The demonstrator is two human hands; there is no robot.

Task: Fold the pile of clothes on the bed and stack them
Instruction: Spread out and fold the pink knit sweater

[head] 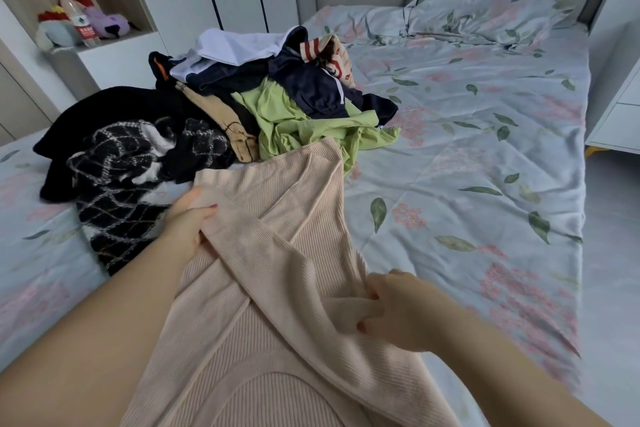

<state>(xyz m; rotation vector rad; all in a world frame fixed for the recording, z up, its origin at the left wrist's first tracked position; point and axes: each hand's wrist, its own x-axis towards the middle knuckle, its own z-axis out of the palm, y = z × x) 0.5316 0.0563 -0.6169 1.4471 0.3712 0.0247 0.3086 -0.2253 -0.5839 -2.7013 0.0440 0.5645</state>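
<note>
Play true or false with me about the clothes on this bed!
1. The left hand and the right hand both hold the peach top. True.
2. The green shirt lies on the floor. False: it lies in the pile on the bed.
3. A pillow lies at the head of the bed. True.
4. The pile is neatly folded. False: it is a jumble.
5. On a shelf beside the bed sit soft toys. True.
</note>
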